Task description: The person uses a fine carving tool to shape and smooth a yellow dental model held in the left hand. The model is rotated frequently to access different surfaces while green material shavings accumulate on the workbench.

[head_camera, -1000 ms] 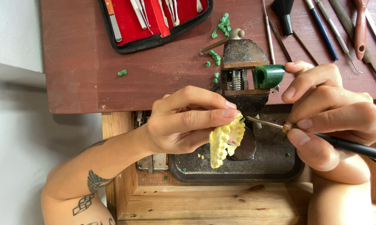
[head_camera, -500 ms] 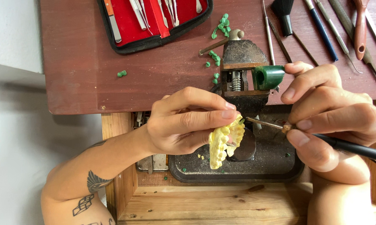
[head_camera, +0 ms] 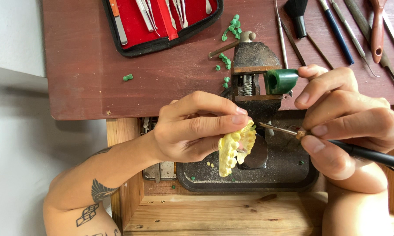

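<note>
Left hand [head_camera: 192, 129] pinching 1 yellow dental model [head_camera: 235, 147] | right hand [head_camera: 350, 126] pinching 1 carving tool [head_camera: 319, 140] | 1 vise [head_camera: 253, 70]

Dark red workbench [head_camera: 87, 83], red-lined tool case [head_camera: 162, 22], green wax bits [head_camera: 232, 26], loose hand tools [head_camera: 336, 32], small vise [head_camera: 253, 65]

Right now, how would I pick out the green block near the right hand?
Start at the dark red bench, then find the small metal vise at its front edge. The green block sticks out of the vise's right side, just above the right hand. It is one solid chunk, unlike the tiny green crumbs scattered nearby.
</note>
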